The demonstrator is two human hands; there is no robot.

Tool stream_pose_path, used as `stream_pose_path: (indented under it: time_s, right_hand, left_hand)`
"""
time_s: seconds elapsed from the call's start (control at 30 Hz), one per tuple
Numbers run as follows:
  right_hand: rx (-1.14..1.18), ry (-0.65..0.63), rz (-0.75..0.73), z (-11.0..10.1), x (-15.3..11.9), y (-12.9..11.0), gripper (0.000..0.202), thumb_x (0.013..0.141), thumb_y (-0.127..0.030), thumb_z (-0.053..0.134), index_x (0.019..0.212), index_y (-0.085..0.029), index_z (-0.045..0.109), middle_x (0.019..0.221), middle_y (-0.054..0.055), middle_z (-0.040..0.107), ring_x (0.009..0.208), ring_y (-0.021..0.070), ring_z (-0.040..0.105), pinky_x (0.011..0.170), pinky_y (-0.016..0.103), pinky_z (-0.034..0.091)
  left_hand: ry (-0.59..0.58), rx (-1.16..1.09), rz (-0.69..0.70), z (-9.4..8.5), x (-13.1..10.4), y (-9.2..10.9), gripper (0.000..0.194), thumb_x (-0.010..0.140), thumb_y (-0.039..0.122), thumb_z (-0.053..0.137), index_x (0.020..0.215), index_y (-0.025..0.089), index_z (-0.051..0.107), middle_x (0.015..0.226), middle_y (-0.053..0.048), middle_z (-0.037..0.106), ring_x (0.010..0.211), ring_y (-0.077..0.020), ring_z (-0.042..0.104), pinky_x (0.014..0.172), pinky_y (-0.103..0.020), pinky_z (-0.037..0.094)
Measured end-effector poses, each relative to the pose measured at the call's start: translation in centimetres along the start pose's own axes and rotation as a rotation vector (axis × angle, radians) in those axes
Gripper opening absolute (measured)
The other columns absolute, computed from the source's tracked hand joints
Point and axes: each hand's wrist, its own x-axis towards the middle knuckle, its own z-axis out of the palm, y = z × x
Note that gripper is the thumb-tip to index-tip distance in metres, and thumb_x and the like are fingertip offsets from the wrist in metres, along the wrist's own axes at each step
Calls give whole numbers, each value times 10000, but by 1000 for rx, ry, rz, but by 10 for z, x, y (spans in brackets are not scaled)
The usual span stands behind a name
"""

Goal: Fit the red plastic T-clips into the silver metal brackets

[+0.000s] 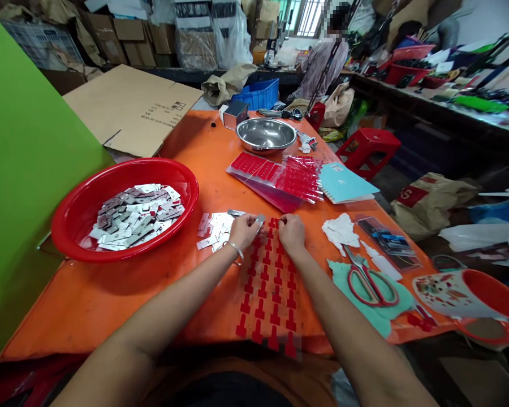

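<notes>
Your left hand [245,230] pinches a small metal plate [260,220] near the far end of the red sticker sheet [262,290], which reaches the near edge of the desk [152,305]. Your right hand [292,233] curls its fingers at that end, though you cannot tell their grip.

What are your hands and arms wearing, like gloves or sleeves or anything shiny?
No gloves: the left hand and right hand are both bare, and no sleeves show on the forearms. Around the left wrist is a thin, pale, silvery bangle, shaped like a ring. I can't see anything on the right wrist.
</notes>
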Motion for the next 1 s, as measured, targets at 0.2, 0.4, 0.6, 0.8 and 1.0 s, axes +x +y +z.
stream_pose_path:
  time_s: [0.2, 0.4, 0.6, 0.8, 1.0]
  right_hand:
    - [-117, -48, 65, 0, 1, -8, 180, 823, -185, 471, 897, -160, 632, 969, 104, 568, 783, 196, 557, 653, 285, 390]
    - [-164, -47, 60, 1, -1, -8, 214, 833, -181, 454, 963, -142, 619, 1005, 118, 554, 802, 207, 549, 650, 291, 379]
    - [-142, -22, -23, 4, -10, -4, 257, 883, -222, 390, 920, -178, 640, 975, 87, 549, 875, 206, 523, 701, 284, 372]
    - [-86, 6, -4, 4, -6, -5, 150, 800, -175, 469, 891, -166, 588, 954, 89, 546, 892, 217, 501, 701, 291, 376]
    - [106, 37, -33, -1, -8, 1, 53, 719, -167, 494, 768, -180, 509, 863, 64, 555, 831, 202, 508, 724, 302, 404]
  left_hand:
    - [6, 8, -80, 25, 33, -2, 118, 794, 41, 478, 731, 137, 501, 578, 26, 555, 490, -85, 555, 601, -253, 508]
    - [-20, 42, -165, 32, 44, -3, 137, 819, 44, 447, 729, 140, 484, 585, 21, 545, 508, -79, 543, 608, -235, 500]
    - [-62, 72, -238, 31, 43, 3, 130, 820, 31, 447, 785, 146, 496, 548, 44, 514, 474, -66, 509, 569, -196, 476]
    - [-59, 82, -262, 33, 50, 0, 129, 806, 33, 462, 829, 156, 494, 545, 61, 497, 456, -71, 495, 557, -209, 472]
    - [-19, 56, -256, 35, 55, -7, 104, 799, 56, 479, 806, 158, 494, 569, 48, 522, 462, -85, 504, 572, -232, 478]
